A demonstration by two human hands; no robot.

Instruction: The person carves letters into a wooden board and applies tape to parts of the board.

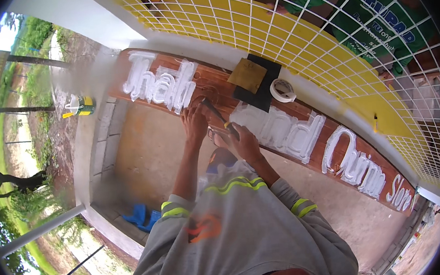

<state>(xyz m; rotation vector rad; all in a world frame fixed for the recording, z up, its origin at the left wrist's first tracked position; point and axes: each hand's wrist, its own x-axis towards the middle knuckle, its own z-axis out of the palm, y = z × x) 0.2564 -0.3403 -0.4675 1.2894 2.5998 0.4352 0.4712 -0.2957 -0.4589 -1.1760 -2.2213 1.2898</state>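
Note:
A long reddish wooden board [316, 155] carries raised cursive letters coated in white paint, with an unpainted carved patch left of middle. My right hand [244, 140] is closed on a chisel-like tool [216, 111] with a dark blade and a yellow-and-black handle, angled toward that carved patch. My left hand [195, 120] rests on the board beside the blade's far end, fingers lying on the wood just right of the painted letters at the left.
Behind the board are brown sandpaper [243, 75], a black sheet [271, 67], a tape roll [282, 90] and white mesh [282, 6], with a person in green [372, 24] beyond. A tub [78, 105], low block wall [102, 140] and blue object [138, 218] are leftward.

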